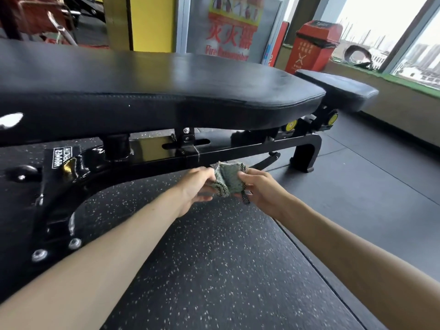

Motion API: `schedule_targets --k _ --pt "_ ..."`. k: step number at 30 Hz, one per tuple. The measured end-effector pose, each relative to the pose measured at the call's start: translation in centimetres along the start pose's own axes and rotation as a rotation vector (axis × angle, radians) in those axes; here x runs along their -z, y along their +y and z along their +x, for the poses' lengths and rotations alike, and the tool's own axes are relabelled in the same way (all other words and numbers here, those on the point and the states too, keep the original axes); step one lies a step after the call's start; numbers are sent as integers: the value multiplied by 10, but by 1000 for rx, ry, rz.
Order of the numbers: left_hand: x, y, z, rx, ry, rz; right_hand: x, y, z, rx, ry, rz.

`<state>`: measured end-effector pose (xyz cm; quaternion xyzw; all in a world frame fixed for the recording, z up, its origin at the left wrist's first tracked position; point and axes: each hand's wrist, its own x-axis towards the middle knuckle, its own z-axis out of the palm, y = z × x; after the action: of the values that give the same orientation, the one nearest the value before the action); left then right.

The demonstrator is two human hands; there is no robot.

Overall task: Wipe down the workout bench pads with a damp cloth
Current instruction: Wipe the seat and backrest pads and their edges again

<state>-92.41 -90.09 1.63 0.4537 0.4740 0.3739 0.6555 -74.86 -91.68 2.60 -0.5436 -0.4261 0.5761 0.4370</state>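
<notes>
Speckled gym floor (214,270) up close, black bench stretched left to right behind it: long back pad (142,86), smaller seat pad (340,89) far right. Down low, just near of the frame (238,151): greenish cloth (226,178), all bunched up. Pinched on its left edge by left hand (195,186), on its right edge by right hand (259,189), fingers curled round it. Not touching either pad.

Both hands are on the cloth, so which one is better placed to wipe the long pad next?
Probably the left hand: it and the right hand both grip the cloth below the long pad, but most of that pad lies on the left side.
</notes>
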Motion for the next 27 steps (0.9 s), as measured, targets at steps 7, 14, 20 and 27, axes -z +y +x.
schedule_targets --k 7,14,20,27 --pt "-3 1 -5 32 237 -126 0 -1 -16 -32 65 132" --pt "-31 7 -12 92 22 -250 18 -24 -28 -236 44 153" --pt "-61 9 12 40 161 -124 42 -20 -9 -215 116 346" --pt "-119 11 29 55 16 -339 85 -15 0 -117 118 495"
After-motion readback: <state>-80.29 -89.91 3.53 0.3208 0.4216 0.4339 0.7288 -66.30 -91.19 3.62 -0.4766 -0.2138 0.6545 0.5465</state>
